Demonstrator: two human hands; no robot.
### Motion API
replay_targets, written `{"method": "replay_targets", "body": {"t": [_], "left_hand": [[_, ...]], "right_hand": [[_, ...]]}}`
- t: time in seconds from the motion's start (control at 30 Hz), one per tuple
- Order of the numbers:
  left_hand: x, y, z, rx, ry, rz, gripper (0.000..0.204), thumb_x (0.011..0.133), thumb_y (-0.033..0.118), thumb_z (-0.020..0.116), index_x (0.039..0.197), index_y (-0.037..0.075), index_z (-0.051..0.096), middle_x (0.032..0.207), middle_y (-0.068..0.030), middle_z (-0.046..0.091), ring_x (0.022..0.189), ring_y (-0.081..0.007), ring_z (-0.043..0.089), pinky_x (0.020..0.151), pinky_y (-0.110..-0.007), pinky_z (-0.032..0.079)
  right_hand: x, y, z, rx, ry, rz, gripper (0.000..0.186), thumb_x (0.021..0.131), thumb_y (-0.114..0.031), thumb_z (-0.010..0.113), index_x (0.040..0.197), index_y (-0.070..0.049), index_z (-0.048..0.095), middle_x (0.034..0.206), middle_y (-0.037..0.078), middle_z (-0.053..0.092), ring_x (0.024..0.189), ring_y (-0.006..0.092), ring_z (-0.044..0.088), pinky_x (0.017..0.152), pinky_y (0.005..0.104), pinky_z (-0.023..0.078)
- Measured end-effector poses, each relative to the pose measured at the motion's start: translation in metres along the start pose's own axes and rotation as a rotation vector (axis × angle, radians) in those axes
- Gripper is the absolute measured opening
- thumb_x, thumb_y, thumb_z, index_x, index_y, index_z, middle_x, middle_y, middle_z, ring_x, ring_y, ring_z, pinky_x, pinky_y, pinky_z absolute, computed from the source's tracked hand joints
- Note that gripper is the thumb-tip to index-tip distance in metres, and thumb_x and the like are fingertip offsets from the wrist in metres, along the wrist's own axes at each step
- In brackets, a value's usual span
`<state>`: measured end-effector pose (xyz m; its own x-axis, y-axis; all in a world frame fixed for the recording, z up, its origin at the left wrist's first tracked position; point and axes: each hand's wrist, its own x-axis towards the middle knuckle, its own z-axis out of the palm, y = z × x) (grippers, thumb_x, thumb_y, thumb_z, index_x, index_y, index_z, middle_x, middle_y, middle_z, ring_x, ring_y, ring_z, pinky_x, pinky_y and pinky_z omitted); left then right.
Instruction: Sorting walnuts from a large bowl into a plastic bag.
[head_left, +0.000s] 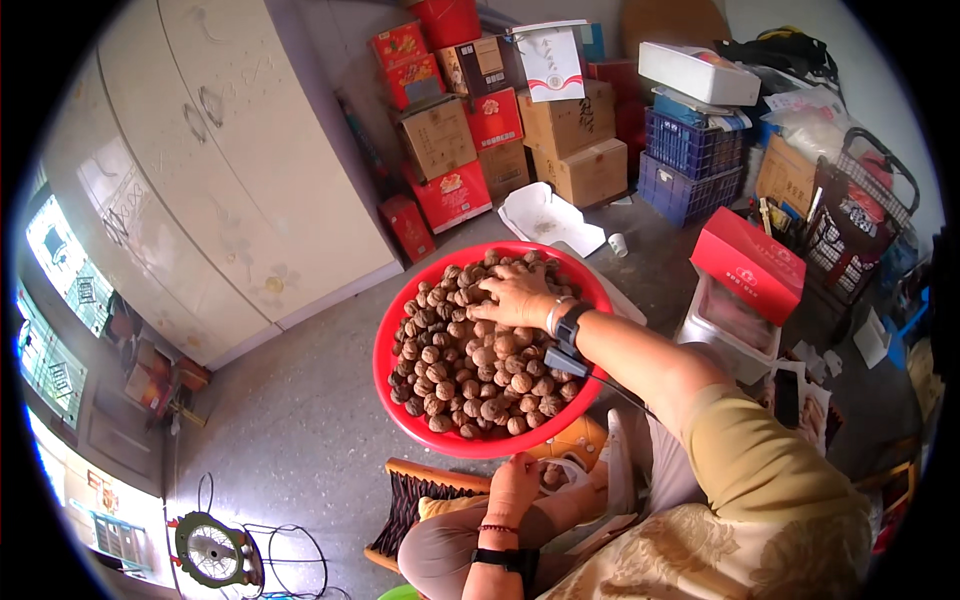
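A red basin (pixel 388 363) heaped with brown walnuts (pixel 450 405) stands in front of me. My right hand (pixel 515 296) reaches into the back of the pile, fingers apart and resting on the walnuts, with no lifted nut visible. A grey device with a cable is strapped at that wrist. Below the basin's front, my left hand (pixel 516 478) is closed on the top of a white plastic bag (pixel 568 475) with a few walnuts inside. Part of that hand's grip is hidden.
A red box (pixel 748 262) and white foam box sit at the right. Stacked cartons (pixel 560 125), blue crates (pixel 690 175) and a white tray (pixel 550 215) are behind. A cabinet (pixel 240 170) stands left, a wire stand (pixel 290 560) lower left, and a slatted chair (pixel 410 500) beneath my left side.
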<state>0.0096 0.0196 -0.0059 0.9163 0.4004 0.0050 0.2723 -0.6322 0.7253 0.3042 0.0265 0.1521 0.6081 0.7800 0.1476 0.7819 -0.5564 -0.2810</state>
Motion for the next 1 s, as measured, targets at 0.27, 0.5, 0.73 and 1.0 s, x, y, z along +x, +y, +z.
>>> {"method": "replay_targets", "body": {"t": [0.27,0.5,0.73,1.0], "left_hand": [[0.003,0.004,-0.001,0.034,-0.052,0.004,0.020,0.092,0.022,0.058,0.091,0.004,0.067,0.082,-0.0231,0.068,0.079,-0.0437,0.066,0.070,-0.052,0.053],[0.002,0.009,-0.003,0.001,-0.010,-0.026,0.014,0.089,0.015,0.060,0.090,0.002,0.066,0.084,-0.0247,0.067,0.082,-0.0445,0.065,0.069,-0.050,0.052],[0.002,0.008,-0.001,-0.048,-0.002,0.001,0.014,0.089,0.014,0.059,0.089,0.002,0.065,0.084,-0.0248,0.066,0.082,-0.0447,0.065,0.069,-0.050,0.052],[0.000,0.003,0.001,-0.005,0.006,0.025,0.015,0.091,0.019,0.059,0.091,0.004,0.063,0.084,-0.0224,0.067,0.080,-0.0438,0.065,0.070,-0.052,0.052]], "right_hand": [[-0.001,0.012,0.020,0.093,0.037,-0.037,0.042,0.080,-0.054,0.063,0.109,-0.025,0.071,0.133,0.002,0.054,0.122,0.0337,0.051,0.099,0.0516,0.046],[-0.023,0.016,0.029,0.157,0.248,-0.284,0.023,0.079,-0.038,0.069,0.092,-0.020,0.070,0.111,0.002,0.064,0.103,0.0326,0.061,0.091,0.0486,0.049],[-0.048,0.021,0.039,0.205,0.307,-0.346,0.020,0.084,-0.038,0.066,0.086,-0.018,0.069,0.109,0.005,0.062,0.090,0.0347,0.064,0.079,0.0466,0.052],[-0.055,0.008,-0.003,0.130,-0.002,-0.412,0.035,0.088,-0.044,0.064,0.111,-0.018,0.071,0.125,0.010,0.060,0.101,0.0372,0.066,0.089,0.0452,0.053]]}}
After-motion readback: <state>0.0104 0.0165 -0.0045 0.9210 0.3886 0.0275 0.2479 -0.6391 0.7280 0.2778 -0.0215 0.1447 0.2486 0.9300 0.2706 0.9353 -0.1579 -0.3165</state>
